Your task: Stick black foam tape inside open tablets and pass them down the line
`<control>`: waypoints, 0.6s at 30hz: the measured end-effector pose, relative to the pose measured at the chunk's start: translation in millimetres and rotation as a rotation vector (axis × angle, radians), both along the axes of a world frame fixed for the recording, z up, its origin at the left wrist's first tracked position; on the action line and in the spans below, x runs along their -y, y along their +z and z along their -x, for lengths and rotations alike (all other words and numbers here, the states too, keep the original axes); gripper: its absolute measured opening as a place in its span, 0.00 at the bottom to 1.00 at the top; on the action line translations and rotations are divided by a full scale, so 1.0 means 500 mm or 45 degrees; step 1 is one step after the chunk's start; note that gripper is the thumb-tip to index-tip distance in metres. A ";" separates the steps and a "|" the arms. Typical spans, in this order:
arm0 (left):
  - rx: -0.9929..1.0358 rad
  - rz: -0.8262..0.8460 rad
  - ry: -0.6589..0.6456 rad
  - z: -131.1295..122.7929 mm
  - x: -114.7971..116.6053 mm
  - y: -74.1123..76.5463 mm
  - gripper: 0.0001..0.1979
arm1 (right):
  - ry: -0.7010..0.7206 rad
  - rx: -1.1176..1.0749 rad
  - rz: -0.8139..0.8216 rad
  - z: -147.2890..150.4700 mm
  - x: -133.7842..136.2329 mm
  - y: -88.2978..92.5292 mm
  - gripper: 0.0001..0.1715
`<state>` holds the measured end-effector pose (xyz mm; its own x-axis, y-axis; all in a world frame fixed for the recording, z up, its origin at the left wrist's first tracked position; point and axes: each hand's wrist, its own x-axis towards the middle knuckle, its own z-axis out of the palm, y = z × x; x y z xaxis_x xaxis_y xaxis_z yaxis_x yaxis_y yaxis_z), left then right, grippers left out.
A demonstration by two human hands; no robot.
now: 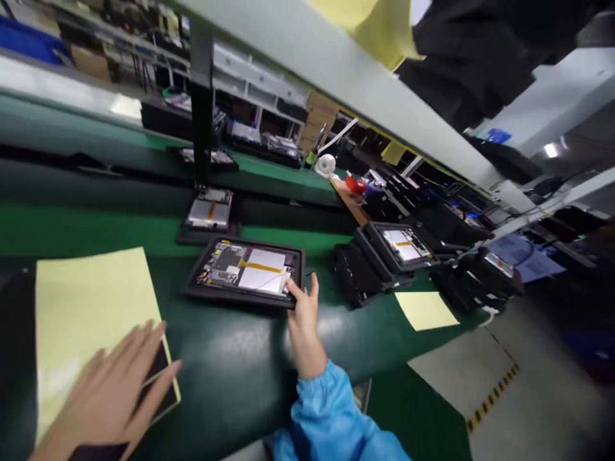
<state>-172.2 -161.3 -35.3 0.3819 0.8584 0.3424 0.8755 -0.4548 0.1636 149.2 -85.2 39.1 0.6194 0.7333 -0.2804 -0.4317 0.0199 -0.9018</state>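
Note:
My right hand (303,326), in a blue sleeve (327,416), reaches the near right corner of an opened tablet (245,272). One finger touches its black frame, and the thumb stands apart beside the corner. Inside the frame lie a circuit board and a pale battery crossed by orange tape. At lower left, my left hand (113,390) rests with spread fingers over a pale yellow sheet (91,326). A dark flat panel (156,378) lies partly under those fingers and holds nothing in the hand's grip.
The green workbench (230,339) carries more opened tablets (209,211) and dark tablet frames (398,250), plus a second yellow sheet (425,310). A grey shelf beam (336,83) runs overhead, with a dark sleeve (471,57) beyond it. Grey floor (480,384) shows at right.

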 end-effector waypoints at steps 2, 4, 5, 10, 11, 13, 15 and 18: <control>0.052 -0.070 -0.037 -0.097 0.031 0.003 0.41 | 0.062 0.069 0.025 0.015 0.095 -0.026 0.67; 0.069 0.007 -0.042 -0.163 0.054 0.002 0.40 | 0.189 0.194 0.033 0.018 0.177 -0.041 0.70; 0.078 0.019 -0.030 -0.181 0.060 0.003 0.40 | 0.269 0.269 0.030 0.016 0.214 -0.045 0.71; 0.090 -0.016 -0.109 -0.161 0.032 0.014 0.34 | 0.448 0.876 0.037 -0.005 0.357 -0.049 0.61; 0.089 -0.021 -0.122 -0.153 0.017 0.018 0.35 | 0.437 1.053 0.028 -0.009 0.371 -0.048 0.57; 0.111 -0.001 -0.128 -0.144 -0.015 0.027 0.34 | 0.494 1.374 -0.105 -0.018 0.376 -0.045 0.51; 0.137 0.039 -0.135 -0.142 -0.046 0.035 0.32 | 0.697 1.597 -0.337 -0.025 0.349 -0.039 0.44; 0.122 0.055 -0.167 -0.140 -0.078 0.045 0.27 | 1.039 1.829 -0.536 -0.024 0.277 -0.033 0.38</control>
